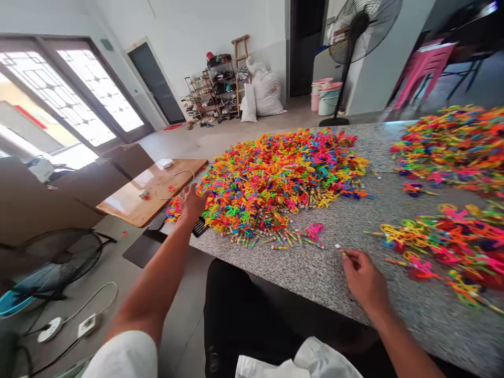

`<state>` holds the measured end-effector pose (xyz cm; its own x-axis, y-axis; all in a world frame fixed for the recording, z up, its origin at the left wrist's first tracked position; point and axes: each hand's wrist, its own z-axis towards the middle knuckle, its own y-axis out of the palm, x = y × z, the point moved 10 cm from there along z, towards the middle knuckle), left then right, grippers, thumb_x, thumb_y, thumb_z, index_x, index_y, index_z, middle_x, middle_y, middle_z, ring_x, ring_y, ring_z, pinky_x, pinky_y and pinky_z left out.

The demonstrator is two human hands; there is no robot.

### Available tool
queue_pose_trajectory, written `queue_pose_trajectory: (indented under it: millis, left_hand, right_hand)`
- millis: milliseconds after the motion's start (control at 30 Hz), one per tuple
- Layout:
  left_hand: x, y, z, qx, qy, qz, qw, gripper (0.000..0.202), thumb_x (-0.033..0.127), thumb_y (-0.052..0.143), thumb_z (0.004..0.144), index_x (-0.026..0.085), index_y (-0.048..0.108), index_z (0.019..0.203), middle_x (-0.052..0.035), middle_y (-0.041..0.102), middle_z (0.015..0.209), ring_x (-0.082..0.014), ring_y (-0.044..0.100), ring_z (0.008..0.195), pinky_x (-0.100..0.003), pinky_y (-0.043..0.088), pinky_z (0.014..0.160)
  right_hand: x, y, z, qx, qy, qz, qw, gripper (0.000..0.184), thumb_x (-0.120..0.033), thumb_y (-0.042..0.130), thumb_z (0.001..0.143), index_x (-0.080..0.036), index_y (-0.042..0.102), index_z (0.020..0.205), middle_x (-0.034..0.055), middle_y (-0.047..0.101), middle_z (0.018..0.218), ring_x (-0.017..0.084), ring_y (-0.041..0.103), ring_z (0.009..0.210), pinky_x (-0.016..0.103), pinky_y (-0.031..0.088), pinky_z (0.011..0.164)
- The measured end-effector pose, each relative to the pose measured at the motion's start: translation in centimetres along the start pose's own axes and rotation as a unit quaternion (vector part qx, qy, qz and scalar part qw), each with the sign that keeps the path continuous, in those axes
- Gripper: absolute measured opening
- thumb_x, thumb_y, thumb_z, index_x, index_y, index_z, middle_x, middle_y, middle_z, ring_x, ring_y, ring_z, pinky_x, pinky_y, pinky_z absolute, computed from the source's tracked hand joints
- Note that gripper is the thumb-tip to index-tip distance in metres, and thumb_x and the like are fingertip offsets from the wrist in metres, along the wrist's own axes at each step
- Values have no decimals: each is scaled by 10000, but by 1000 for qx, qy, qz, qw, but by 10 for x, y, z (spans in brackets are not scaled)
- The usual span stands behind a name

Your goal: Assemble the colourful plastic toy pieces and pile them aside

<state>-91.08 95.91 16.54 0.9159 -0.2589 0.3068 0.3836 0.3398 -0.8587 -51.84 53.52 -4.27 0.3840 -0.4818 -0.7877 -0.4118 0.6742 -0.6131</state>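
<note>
A big heap of colourful plastic pieces (pixel 275 173), thin and looped, covers the middle of the speckled stone table (pixel 260 268). My left hand (pixel 192 203) reaches over the heap's left end, thumb and fingers apart, with nothing visible in it. Close to the table's front edge, my right hand (pixel 364 278) pinches a thin patterned pencil (pixel 342 251), whose white tip points away from me. Several similar pencils (pixel 280 247) lie along the heap's near side, beside a pink looped piece (pixel 315 231). Right of my right hand is a smaller group of looped pieces with pencils (pixel 425 231).
Another heap (pixel 457 142) stands at the far right. Beyond the table's left end are a low wooden table (pixel 153 194) and a floor fan (pixel 66 260). A black slotted object (pixel 200 227) sits by my left forearm. A standing fan (pixel 356 31) rises behind the table.
</note>
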Motion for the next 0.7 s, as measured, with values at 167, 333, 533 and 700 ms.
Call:
queue_pose_trajectory:
  millis: [167,333,533,700]
  left_hand:
    - [154,69,-117,-175,265,-114,941,298,380,532,1005,204,697,1180,-96,718,1154,-238,660,1047,-375,510,1012]
    - [276,140,-236,-276,352,-53,893,364,452,560,974,161,736,1104,-173,680,1184,-327,597,1200,-422,515,1006]
    - [298,169,-233,-315,295,-59,900,289,351,637,914,112,744,1038,-222,684,1174,-374,599,1191,-463,504,977]
    - [290,162,-225,-321,270,-147,896,226,278,526,973,171,724,969,-98,729,980,-235,664,983,-337,500,876]
  right_hand:
    - [-26,14,-4,-26,-54,-71,996,264,-376,490,929,-220,650,1069,95,766,946,257,695,811,347,447,726]
    - [-40,17,-15,-51,-125,-126,983,201,-279,476,942,-215,633,1050,90,753,958,251,691,857,332,444,744]
    - [-26,1,-22,-48,-85,-52,994,180,-343,472,936,-220,596,978,82,739,876,255,685,802,353,463,734]
    - [-17,-3,-14,-74,41,201,976,279,-470,603,873,-224,598,1004,46,742,866,180,603,588,300,450,535]
